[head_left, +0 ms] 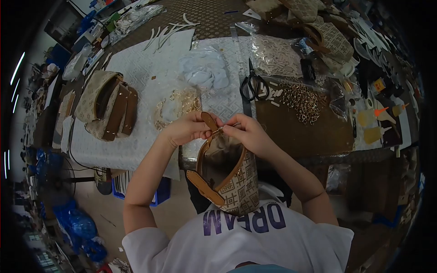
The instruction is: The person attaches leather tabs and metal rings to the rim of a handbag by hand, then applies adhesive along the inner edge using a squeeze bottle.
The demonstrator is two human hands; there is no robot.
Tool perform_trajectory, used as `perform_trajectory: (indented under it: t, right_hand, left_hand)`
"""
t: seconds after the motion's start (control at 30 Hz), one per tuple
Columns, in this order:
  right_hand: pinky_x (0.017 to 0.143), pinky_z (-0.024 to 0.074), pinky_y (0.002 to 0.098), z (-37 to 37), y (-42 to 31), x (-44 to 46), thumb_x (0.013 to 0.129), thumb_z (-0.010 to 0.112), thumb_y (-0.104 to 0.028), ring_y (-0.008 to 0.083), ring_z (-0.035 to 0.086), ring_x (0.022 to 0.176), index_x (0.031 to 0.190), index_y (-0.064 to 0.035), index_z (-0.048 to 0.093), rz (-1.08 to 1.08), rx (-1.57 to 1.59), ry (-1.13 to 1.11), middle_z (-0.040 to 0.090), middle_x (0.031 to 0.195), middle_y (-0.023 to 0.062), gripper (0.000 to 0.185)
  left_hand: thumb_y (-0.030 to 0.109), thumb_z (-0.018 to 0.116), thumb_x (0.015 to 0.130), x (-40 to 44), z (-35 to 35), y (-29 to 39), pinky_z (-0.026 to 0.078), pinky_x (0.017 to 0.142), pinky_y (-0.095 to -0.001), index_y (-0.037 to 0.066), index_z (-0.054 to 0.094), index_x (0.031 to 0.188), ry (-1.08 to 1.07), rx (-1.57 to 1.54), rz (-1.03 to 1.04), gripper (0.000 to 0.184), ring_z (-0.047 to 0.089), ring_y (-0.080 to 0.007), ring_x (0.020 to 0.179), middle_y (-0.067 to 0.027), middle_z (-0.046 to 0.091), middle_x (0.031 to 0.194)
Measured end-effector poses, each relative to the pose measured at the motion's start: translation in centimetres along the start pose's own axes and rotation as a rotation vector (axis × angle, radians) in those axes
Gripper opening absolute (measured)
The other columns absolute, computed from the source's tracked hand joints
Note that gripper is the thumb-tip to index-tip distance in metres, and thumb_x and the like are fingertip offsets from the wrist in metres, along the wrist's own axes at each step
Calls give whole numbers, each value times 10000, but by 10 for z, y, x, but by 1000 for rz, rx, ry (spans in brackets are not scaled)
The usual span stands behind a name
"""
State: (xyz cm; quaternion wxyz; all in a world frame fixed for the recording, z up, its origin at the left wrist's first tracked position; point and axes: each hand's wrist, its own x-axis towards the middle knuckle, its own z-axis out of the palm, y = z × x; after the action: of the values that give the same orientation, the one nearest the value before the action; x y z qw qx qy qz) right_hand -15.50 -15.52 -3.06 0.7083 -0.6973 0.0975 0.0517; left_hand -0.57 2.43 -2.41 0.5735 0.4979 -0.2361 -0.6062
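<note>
A patterned beige bag with brown leather trim rests against my chest, its mouth open upward. My left hand pinches the brown leather tab at the bag's far edge. Close beside it, my right hand has its fingertips pressed together at a small metal piece by the tab. A second brown strap end hangs over the near left rim. The fingers hide most of the small metal piece.
Black scissors lie beside a metal ruler. Metal rings are heaped on the right, bagged gold hardware on the left. Two finished-looking bags stand farther left. Glue bottles sit at the right. A blue crate is below the table.
</note>
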Motion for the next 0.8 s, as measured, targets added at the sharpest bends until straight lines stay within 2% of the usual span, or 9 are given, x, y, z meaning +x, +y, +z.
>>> perform_trajectory:
  t: [0.07,0.17,0.27,0.37,0.47,0.57,0.8]
  right_hand:
    - [713,448,217,-3,1,2,931,588,-180,65,576,807,1000,-4,568,4,8,-8,651,874,53,190]
    - [716,448,213,-4,0,4,928,590,-181,65,574,810,1014,1,581,13,42,-23,649,880,49,201]
    - [700,457,243,-8,-3,4,908,608,-205,93,584,796,1017,34,601,12,68,-46,656,851,61,262]
    - [662,439,219,-9,4,8,904,614,-197,61,549,748,979,30,623,12,77,-48,634,819,25,238]
    - [637,426,202,-8,0,6,904,615,-185,41,522,716,940,22,638,-13,101,-54,617,801,0,212]
    - [642,428,197,-10,0,6,904,615,-177,35,529,724,945,19,638,-2,137,-84,624,811,-4,201]
    - [669,437,198,-11,0,5,904,616,-164,34,541,743,931,15,640,-34,152,-118,631,821,-10,182]
  left_hand:
    - [139,638,880,-1,0,-4,435,646,-186,10,570,1142,8,-186,27,301,571,-60,810,-6,627,907]
    - [164,639,889,1,1,-2,455,696,-201,8,572,1132,-48,-159,11,297,565,-67,839,-11,622,945]
    - [155,636,890,6,-4,0,465,734,-213,12,570,1131,-142,14,47,288,563,-73,826,-9,624,944]
    - [98,663,858,2,12,20,458,727,-221,18,565,1077,23,292,-10,253,558,-76,797,9,606,901]
    - [46,660,849,-1,21,24,448,730,-216,15,574,1030,53,419,46,203,541,-66,786,11,589,870]
    - [33,662,845,-4,25,22,453,705,-239,3,599,971,117,510,99,144,548,-81,763,-7,611,830]
    - [45,675,824,-7,35,19,453,695,-274,17,594,950,242,729,171,153,543,-114,719,-32,589,754]
